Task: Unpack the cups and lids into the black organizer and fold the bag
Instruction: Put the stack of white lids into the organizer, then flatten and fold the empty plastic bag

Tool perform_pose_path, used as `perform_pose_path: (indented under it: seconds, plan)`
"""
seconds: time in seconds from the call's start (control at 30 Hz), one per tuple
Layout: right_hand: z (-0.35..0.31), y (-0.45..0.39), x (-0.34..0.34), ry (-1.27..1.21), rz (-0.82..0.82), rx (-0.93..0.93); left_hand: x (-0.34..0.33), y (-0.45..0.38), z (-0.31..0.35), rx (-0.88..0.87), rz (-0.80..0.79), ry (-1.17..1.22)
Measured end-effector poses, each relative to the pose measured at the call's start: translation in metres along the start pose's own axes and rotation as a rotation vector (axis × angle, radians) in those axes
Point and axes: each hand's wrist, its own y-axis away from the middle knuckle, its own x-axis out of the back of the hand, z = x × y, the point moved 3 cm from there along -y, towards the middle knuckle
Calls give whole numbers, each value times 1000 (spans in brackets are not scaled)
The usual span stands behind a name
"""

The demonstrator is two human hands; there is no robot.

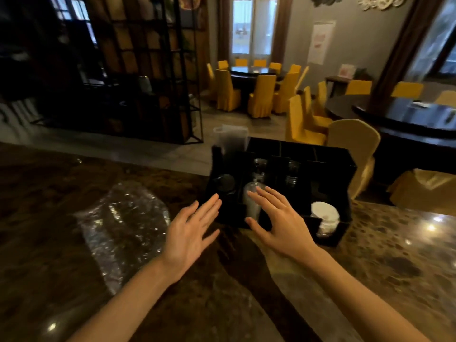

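Marble counter [370, 255]: both hands were spread, holding nothing; left hand [191, 229], right hand [278, 222] w/ black organizer [328, 166] just beyond, bag [123, 218] left.

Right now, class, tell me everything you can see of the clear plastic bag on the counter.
The clear plastic bag lies crumpled and mostly flat on the dark marbled counter, left of the black organizer. It is thin, see-through film, creased, with bright glints of light. It looks emptied and is not folded. Neither hand touches it; the left hand hovers open just to its right.

Dim dining room: yellow-covered chairs [260, 95] round dark tables [254, 71], bright window [254, 25] (curtained).
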Motion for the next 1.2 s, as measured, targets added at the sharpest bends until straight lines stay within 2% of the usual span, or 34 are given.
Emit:
perform_pose_path:
  seconds: [0.1,0.2,0.27,0.37,0.47,0.6,0.67,0.73,0.93,1.07,1.2]
  plan:
    - [-38,-20,-27,-59,-23,17,51,22,36,-84,84,-299]
    - [-71,-42,-55,-63,-52,20,109,36,72,-152,202,-745]
    - [-91,-58,-75,-66,-85,-7,151,43,94,-179,277,-951]
    - [-117,-80,-109,-114,-163,-105,216,45,115,-201,336,-1105]
    - [-135,-102,-145,-191,-231,-213,284,40,120,-145,429,-1179]
    - [-150,-126,-186,-461,-342,-429,356,27,116,46,580,-1070]
    - [-157,-136,-202,-593,-383,-530,380,19,109,134,651,-853]
    - [-160,-145,-214,-574,-426,-568,395,12,100,193,679,-618]
    - [-158,-179,-248,-566,-509,-656,430,-7,86,149,751,-451]
    - [-155,-220,-272,-623,-463,-773,446,-16,83,155,826,-394]
    - [-158,-256,-293,-701,-491,-851,451,-24,81,166,795,-322]
